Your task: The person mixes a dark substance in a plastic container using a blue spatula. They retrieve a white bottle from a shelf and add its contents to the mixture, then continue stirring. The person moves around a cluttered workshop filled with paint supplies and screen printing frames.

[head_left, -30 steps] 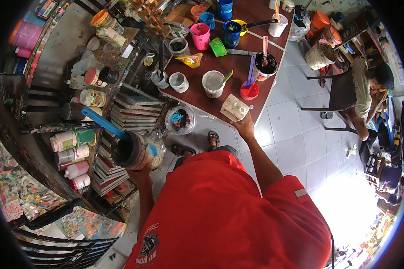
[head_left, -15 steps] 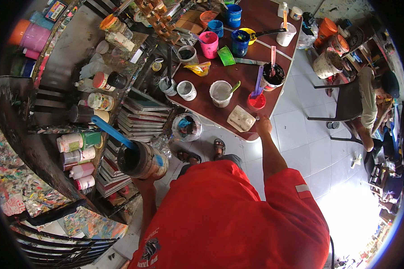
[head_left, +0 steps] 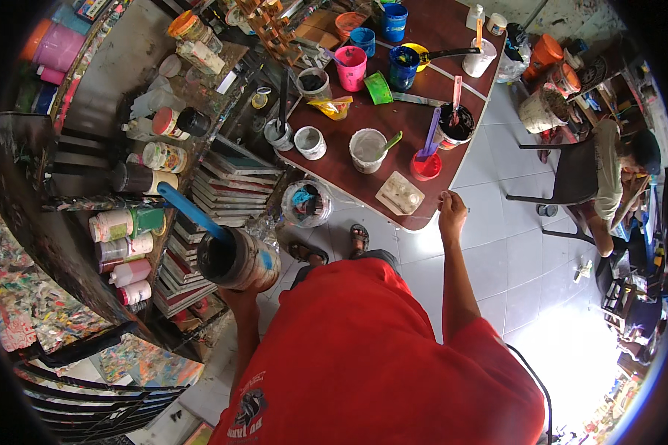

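My left hand [head_left: 239, 298] is closed under a paint-stained pot [head_left: 254, 259] tilted to the left. A blue stick or handle [head_left: 189, 211] leans out of its dark mouth. Just off the table's near right corner, my right hand [head_left: 453, 215] has its fingers pinched together; a small pale thing seems to show at the fingertips, too small to name. Closest to that hand are a stained whitish block-like thing [head_left: 399, 193] lying on the table and a red cup [head_left: 426, 167] with a purple handle standing in it.
The brown table [head_left: 334, 137] holds several paint pots, among them a white tub [head_left: 367, 150] and a pink cup [head_left: 351, 70]. A lined bin [head_left: 306, 204] stands on the floor beside stacked frames [head_left: 234, 185]. At right, a person sits on a dark chair [head_left: 560, 170].
My right hand has moved right and slightly down, away from the table corner and the red cup. My left hand still holds the pot in nearly the same place.
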Motion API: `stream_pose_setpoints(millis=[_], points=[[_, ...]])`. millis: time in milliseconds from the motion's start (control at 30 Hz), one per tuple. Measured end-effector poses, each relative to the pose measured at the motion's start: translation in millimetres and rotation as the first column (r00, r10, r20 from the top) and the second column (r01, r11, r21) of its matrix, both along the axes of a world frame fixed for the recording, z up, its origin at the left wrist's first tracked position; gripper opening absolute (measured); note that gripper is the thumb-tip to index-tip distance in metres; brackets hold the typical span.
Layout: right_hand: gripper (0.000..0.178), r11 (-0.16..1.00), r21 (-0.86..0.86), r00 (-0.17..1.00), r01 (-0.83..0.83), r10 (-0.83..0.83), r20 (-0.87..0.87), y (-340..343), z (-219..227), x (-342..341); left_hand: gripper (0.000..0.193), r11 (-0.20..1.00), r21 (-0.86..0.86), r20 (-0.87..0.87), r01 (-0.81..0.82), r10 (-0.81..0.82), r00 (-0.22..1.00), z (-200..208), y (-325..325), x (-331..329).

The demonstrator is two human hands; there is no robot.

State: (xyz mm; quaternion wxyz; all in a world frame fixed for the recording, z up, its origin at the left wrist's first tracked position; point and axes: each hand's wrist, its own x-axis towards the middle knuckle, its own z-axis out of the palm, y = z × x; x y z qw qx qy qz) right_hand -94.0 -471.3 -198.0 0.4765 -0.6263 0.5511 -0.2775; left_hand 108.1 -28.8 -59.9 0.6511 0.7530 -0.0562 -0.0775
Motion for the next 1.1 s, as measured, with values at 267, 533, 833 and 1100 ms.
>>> stream_pose_setpoints(millis=[267,533,833,1100], points=[[0.016,0.836,-0.312,0.875,-0.450,0.343,-0.343,25,103,30,0.092,0.992,-0.051,0.081,0.119,-0.115,0.990,-17,-18,13],[0.013,0.787,-0.249,0.737,-0.565,0.345,-0.581,23,107,51,0.098,0.991,-0.049,0.084,0.123,-0.118,0.989,-13,-29,8],[0.014,0.744,-0.170,0.575,-0.646,0.327,-0.750,21,116,65,0.100,0.988,-0.144,0.057,0.061,-0.053,0.997,-12,-25,5],[0.013,0.742,-0.123,0.530,-0.659,0.342,-0.776,21,106,70,0.099,0.984,-0.175,0.068,0.044,-0.033,0.997,-14,-28,6]])
